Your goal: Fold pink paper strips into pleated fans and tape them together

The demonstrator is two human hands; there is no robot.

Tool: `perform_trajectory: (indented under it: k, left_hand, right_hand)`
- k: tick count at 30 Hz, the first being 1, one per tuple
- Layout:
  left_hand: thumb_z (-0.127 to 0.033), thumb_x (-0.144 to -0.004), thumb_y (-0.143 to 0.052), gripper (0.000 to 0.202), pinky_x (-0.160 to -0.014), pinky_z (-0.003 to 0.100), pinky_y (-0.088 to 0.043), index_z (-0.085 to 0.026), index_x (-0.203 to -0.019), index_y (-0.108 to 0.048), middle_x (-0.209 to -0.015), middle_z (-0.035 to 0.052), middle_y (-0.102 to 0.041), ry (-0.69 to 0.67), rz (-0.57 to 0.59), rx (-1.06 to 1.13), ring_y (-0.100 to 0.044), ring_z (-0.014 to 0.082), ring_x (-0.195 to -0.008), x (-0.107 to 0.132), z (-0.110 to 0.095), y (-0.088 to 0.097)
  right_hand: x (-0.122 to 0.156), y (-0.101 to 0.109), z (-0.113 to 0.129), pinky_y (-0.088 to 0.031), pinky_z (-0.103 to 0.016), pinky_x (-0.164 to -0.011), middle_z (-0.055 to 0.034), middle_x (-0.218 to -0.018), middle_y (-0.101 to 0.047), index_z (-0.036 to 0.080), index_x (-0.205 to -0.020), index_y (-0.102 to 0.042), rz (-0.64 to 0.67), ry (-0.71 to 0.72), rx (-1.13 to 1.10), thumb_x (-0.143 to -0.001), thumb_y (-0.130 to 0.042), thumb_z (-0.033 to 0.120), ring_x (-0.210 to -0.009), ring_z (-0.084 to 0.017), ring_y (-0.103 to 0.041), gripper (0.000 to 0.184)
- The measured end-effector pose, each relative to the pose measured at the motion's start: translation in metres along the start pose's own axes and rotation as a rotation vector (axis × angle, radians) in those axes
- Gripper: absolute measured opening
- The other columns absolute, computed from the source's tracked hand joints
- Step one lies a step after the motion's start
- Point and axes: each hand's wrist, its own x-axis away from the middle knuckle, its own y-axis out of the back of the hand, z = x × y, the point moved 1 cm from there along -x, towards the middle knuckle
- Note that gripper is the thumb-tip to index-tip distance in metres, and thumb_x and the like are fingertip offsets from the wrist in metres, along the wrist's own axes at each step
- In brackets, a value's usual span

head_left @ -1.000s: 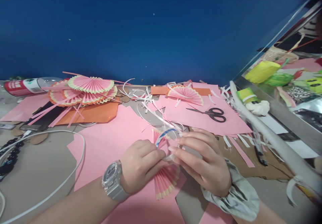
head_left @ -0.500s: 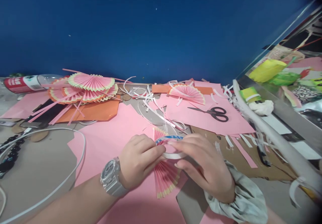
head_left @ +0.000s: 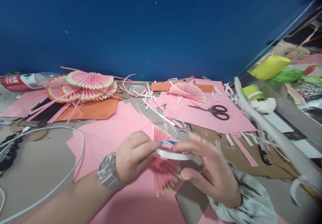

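Note:
A white roll of tape [head_left: 173, 155] with blue print on its inner side is tilted nearly edge-on above a pleated pink paper fan [head_left: 164, 175]. My left hand [head_left: 134, 157], with a clear watch at the wrist, is closed on the roll's left side. My right hand [head_left: 206, 163] is at the roll's right side, slightly blurred, its fingers stretched and the thumb well apart from them. Its fingertips overlap the roll's rim; whether they press on it I cannot tell. Under the fan lies a large sheet of pink paper [head_left: 105, 146].
Black scissors [head_left: 216, 111] lie on pink paper at the back right, by another pleated fan [head_left: 188, 91]. Several stacked fans [head_left: 88, 84] sit at the back left near a bottle [head_left: 20, 82]. White strips [head_left: 148, 98], a white cable [head_left: 83, 143] and a utility knife [head_left: 264, 155] lie around.
My right hand has shifted right, its fingers and thumb now wider apart. The tape roll has tipped to a flatter, more edge-on angle, still in my left hand.

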Motion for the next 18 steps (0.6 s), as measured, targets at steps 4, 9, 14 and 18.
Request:
perform_trajectory:
  k: [4, 9, 14, 18]
  left_hand:
    - [-0.014, -0.088, -0.043, 0.016, -0.060, 0.027, -0.043, -0.015, -0.099, -0.055, -0.072, 0.0048, -0.058, 0.038, -0.035, 0.031, -0.050, 0.0145, -0.065, -0.002, 0.001, -0.001]
    - [-0.007, -0.082, -0.048, 0.035, -0.072, 0.031, -0.046, -0.019, -0.115, -0.044, -0.087, 0.0051, -0.057, 0.206, -0.142, 0.128, -0.054, 0.0150, -0.079, -0.003, 0.002, -0.004]
    - [-0.016, -0.082, -0.044, 0.006, -0.061, 0.033, -0.042, -0.018, -0.087, -0.046, -0.071, 0.0029, -0.049, 0.149, -0.129, 0.195, -0.047, 0.0166, -0.068, -0.004, -0.002, -0.003]
    - [-0.015, -0.080, -0.051, 0.004, -0.060, 0.032, -0.041, -0.018, -0.081, -0.048, -0.071, 0.0038, -0.052, 0.152, -0.033, 0.053, -0.046, 0.0163, -0.067, -0.005, -0.003, -0.004]
  right_hand:
    - [-0.005, 0.004, 0.000, -0.045, -0.024, -0.074, -0.0010, -0.083, -0.060, 0.021, -0.104, -0.054, 0.023, -0.155, -0.012, -0.094, -0.035, 0.028, -0.080, -0.011, -0.056, 0.023]
    - [-0.007, 0.005, 0.000, -0.039, -0.027, -0.062, 0.0002, -0.065, -0.050, 0.018, -0.084, -0.054, 0.025, -0.040, 0.174, -0.093, -0.036, 0.028, -0.065, -0.012, -0.046, 0.023]
    - [-0.004, -0.001, -0.003, -0.038, -0.030, -0.065, -0.0007, -0.062, -0.056, 0.015, -0.084, -0.056, 0.051, 0.170, 0.488, -0.089, -0.047, 0.022, -0.062, -0.013, -0.046, 0.014]
    - [-0.004, -0.005, -0.004, -0.039, -0.031, -0.069, 0.0009, -0.059, -0.056, 0.015, -0.079, -0.058, 0.092, 0.236, 0.603, -0.088, -0.049, 0.021, -0.060, -0.012, -0.045, 0.014]
